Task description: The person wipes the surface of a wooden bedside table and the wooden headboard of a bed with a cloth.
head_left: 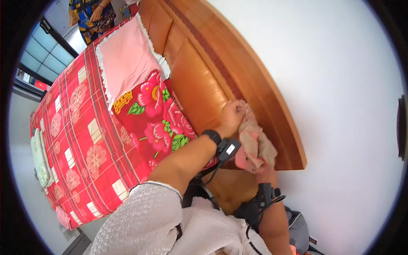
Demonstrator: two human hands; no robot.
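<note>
A crumpled beige and pinkish cloth [267,151] stretches between my two hands along the wooden headboard [280,131]. My left hand [233,118] is closed on the cloth's upper end, up against the headboard beside its tan padded panel [199,80]. Lower down, the cloth is bunched in my right hand [264,174], near the headboard's end. Folds cover most of that hand's fingers. Both wrists carry black straps with small devices and cables.
Left of the headboard is a bed with a red patterned sheet [106,140], a pink frilled pillow [127,57] and a red floral pillow [159,114]. A folded pale green cloth [40,157] lies at its far side. Another person [91,19] stands beyond. A white wall [340,85] rises on the right.
</note>
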